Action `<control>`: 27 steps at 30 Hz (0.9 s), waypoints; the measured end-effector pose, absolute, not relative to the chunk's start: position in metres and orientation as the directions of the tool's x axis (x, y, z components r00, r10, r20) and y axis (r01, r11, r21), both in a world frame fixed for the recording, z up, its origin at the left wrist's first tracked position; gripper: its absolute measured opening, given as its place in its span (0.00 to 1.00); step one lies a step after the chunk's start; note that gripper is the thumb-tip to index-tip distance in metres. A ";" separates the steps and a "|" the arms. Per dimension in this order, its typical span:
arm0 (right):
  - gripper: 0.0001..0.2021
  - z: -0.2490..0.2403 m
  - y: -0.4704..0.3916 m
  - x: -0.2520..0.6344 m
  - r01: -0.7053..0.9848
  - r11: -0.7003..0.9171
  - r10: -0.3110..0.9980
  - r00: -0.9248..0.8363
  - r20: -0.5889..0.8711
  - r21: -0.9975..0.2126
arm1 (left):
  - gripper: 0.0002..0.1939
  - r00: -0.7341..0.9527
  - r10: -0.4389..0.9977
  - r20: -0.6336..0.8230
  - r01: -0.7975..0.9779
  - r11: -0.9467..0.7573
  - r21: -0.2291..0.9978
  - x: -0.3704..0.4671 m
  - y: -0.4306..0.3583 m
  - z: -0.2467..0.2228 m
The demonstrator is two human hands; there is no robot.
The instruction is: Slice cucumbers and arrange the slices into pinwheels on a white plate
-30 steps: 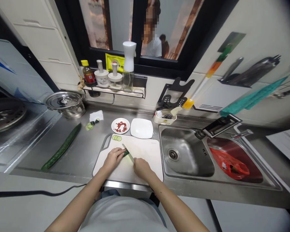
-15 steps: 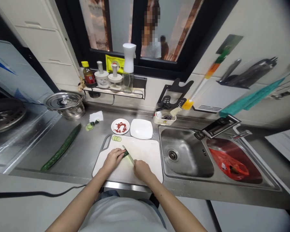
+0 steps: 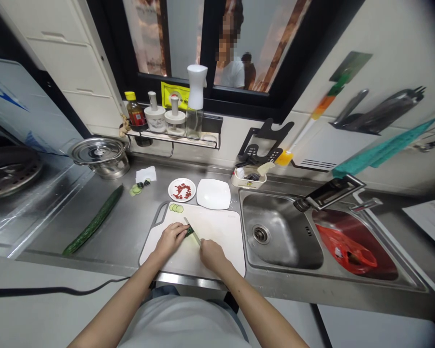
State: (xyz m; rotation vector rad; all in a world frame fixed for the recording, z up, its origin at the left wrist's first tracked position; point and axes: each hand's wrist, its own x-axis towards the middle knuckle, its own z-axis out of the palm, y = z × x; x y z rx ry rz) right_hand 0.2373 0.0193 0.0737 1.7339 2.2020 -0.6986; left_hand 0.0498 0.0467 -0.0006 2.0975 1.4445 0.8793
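Over cutting board (image 3: 222,237): left hand (image 3: 171,239) gripped cucumber piece (image 3: 189,232), right hand (image 3: 212,256) gripped knife (image 3: 195,236). Slicing judged current step; knife contact unclear. Next cut needed steady hold.

The left hand (image 3: 171,239), right hand (image 3: 213,256) and knife (image 3: 193,233) block the middle of the board (image 3: 224,241) at lower centre, leaving passage over its right part. Left of centre, a hand could pass along the counter (image 3: 128,217) between board and cucumber (image 3: 94,222). Beyond the board's top edge stand the dish (image 3: 171,189) and plate (image 3: 213,194); at right, the tap (image 3: 329,192) juts over the sink (image 3: 275,249).
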 end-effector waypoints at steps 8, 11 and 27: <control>0.15 0.067 0.020 0.231 0.967 0.154 0.865 -0.232 -0.444 -0.205 | 0.14 0.251 0.935 0.249 0.649 -0.354 0.673 0.050 0.046 0.000; 0.15 0.069 0.021 0.228 0.967 0.154 0.873 -0.229 -0.431 -0.202 | 0.14 0.251 0.934 0.255 0.652 -0.358 0.669 0.050 0.046 0.000; 0.16 0.074 0.009 0.237 0.974 0.125 0.852 -0.202 -0.483 -0.187 | 0.15 0.232 0.945 0.229 0.657 -0.326 0.680 0.052 0.045 -0.001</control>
